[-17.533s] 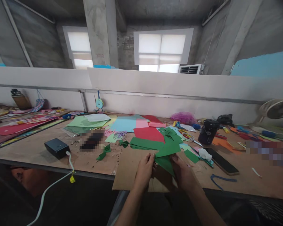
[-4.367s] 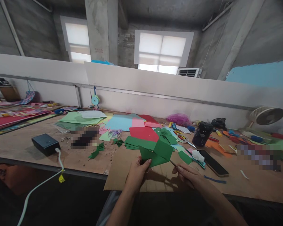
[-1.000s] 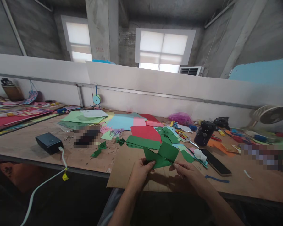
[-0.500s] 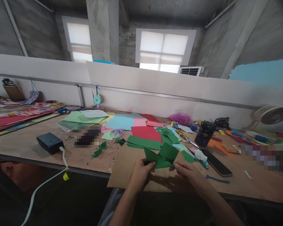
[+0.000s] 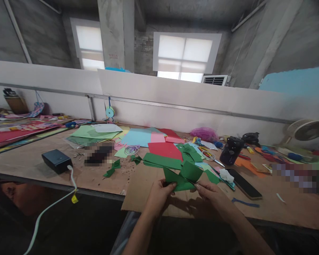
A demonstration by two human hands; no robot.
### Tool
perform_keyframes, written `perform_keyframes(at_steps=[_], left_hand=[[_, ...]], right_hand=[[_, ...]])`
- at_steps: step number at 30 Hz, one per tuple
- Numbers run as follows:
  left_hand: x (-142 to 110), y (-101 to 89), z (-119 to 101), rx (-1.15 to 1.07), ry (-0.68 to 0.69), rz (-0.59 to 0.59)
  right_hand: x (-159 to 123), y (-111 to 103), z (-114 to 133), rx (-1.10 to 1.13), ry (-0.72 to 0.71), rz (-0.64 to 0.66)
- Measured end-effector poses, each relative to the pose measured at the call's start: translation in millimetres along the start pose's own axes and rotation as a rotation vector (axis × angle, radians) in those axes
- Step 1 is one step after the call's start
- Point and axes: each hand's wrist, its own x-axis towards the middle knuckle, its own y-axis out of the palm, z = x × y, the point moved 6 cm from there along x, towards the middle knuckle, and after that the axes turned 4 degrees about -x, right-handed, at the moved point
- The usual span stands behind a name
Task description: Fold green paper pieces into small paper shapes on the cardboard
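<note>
My left hand (image 5: 162, 193) is closed on the left side of a folded green paper piece (image 5: 184, 183), thumb on top. The piece has two raised, angled flaps and is held just above a sheet of cardboard (image 5: 140, 189). At its right edge, my right hand (image 5: 208, 193) pinches a thin, dark, pointed tool (image 5: 190, 182), mostly hidden by the fingers. Its tip lies against the fold between the flaps; whether it is tweezers I cannot tell. Right behind the cardboard is a stack of green paper strips (image 5: 162, 161).
Cut green pieces (image 5: 187, 152), red paper (image 5: 164, 150) and light blue paper (image 5: 138, 137) lie behind. To the right are a phone (image 5: 246, 184), crumpled tissue (image 5: 225, 175), a black cup (image 5: 231, 150) and a fan (image 5: 308, 130). A black box with a cable (image 5: 57, 160) stands left.
Earlier both hands held the green paper, flatter then; later the right hand has the thin tool, and the flaps stand up. Over the last second, the hands and paper have barely shifted.
</note>
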Motion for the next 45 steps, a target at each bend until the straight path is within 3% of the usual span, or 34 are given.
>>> perform_keyframes(at_steps=[11, 45], left_hand=[[3, -0.7, 8, -0.040, -0.028, 0.049], [-3, 4.7, 3, -0.010, -0.054, 0.082]], right_hand=[[0, 2, -7, 0.021, -0.012, 0.037], [3, 11, 8, 0.004, -0.034, -0.010]])
